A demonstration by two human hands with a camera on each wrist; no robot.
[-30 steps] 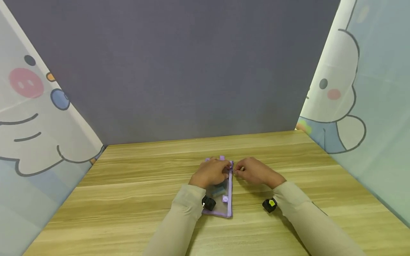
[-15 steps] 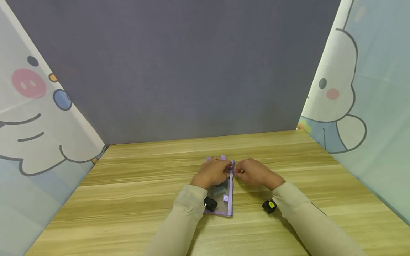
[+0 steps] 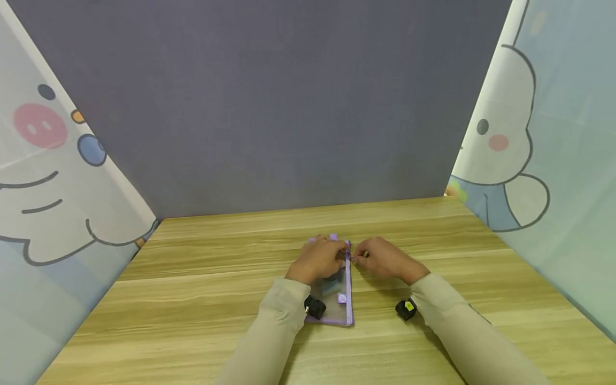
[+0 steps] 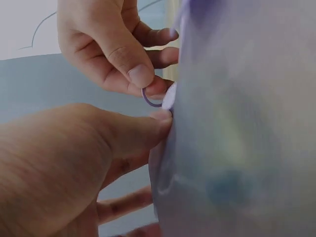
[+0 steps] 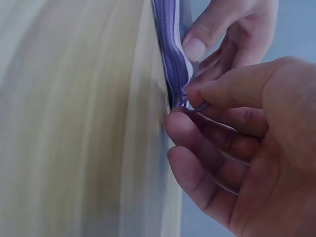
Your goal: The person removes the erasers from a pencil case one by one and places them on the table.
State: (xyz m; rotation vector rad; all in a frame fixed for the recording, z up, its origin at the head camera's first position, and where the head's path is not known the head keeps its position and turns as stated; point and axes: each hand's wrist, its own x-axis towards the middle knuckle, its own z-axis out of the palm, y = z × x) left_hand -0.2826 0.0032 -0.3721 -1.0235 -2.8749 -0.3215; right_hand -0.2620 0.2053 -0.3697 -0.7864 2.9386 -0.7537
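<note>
A translucent zip pouch [image 3: 333,314] with purple trim lies on the table in the head view, its zipper edge facing right. Something bluish [image 3: 330,287] shows blurred through its side. My left hand [image 3: 316,262] rests over the far part of the pouch and pinches its edge beside the zipper [image 5: 173,54]. To the right, my right hand [image 3: 382,260] pinches the thin purple ring pull [image 4: 148,100] between thumb and forefinger. In the right wrist view, the slider [image 5: 182,100] sits at the zipper's lower visible end, right by those fingertips.
Wood-grain table [image 3: 207,299] surrounds the pouch. A dark grey panel [image 3: 308,107] stands along the back, with cartoon-print cloths [image 3: 510,139] at both sides. Small black wrist cameras [image 3: 406,309] hang below the cuffs.
The near end of the pouch's zipper edge has shifted slightly to the right. Both hands keep their grip in nearly the same place.
</note>
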